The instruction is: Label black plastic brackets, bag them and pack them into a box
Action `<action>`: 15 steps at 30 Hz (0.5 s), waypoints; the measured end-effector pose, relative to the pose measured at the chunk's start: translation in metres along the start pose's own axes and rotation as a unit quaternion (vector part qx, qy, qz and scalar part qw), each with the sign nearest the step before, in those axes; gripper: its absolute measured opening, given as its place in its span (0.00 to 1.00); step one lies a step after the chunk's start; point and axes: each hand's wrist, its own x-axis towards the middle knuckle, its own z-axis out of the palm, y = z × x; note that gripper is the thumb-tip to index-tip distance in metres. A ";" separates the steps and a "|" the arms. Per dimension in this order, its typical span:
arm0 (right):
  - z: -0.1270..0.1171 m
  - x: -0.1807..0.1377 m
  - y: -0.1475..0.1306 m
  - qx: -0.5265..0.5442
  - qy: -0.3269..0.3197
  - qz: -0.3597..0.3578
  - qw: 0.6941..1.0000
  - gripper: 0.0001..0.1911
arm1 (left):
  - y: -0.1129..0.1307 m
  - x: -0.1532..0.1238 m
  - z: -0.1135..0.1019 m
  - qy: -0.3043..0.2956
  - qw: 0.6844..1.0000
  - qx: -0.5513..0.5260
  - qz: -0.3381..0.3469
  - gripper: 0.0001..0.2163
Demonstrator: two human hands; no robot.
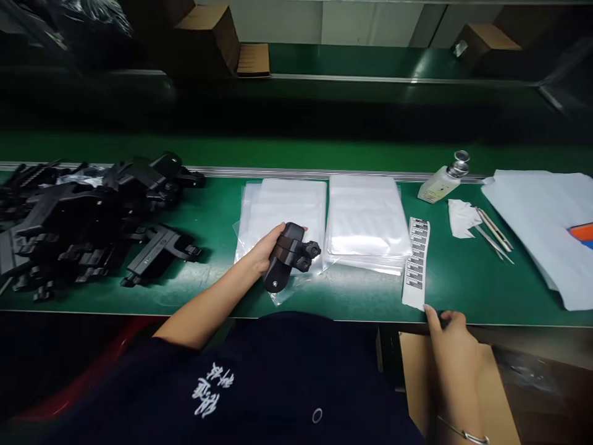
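My left hand (269, 248) is closed around a black plastic bracket with a clamp (283, 259), lifted over the clear plastic bags (296, 201). The clamp's knobbed end points right. At the bench's front edge is my right hand (453, 340), thumb out and the other fingers loosely bent, with a gap between. Its thumb tip meets the lower corner of a strip of printed labels (416, 262). A second stack of clear bags (365, 216) lies left of that strip. Further left, a similar black bracket (160, 253) rests near a heap of black plastic parts (69, 216).
On the right stand a bottle with a metal top (442, 179), a crumpled tissue (462, 217), tweezers (495, 232) and white sheets (546, 216). Cardboard boxes (208, 37) sit on the rear shelf. Below the bench at right is an open carton (500, 389).
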 end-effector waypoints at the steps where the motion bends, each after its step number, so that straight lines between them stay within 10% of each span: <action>1: 0.005 -0.001 0.005 0.033 -0.002 -0.001 0.999 0.30 | 0.000 0.001 0.002 0.006 1.000 0.008 0.000 0.24; 6: 0.010 -0.003 0.013 0.268 -0.003 -0.011 0.963 0.28 | 0.001 0.006 0.000 0.107 0.984 0.110 0.086 0.19; 9: 0.006 -0.001 0.002 0.217 0.018 -0.016 0.976 0.30 | 0.005 0.011 -0.002 0.142 0.974 0.148 0.095 0.19; 15: 0.014 0.008 0.020 0.198 0.012 -0.019 0.980 0.28 | 0.005 0.006 0.016 0.067 0.995 0.062 0.026 0.23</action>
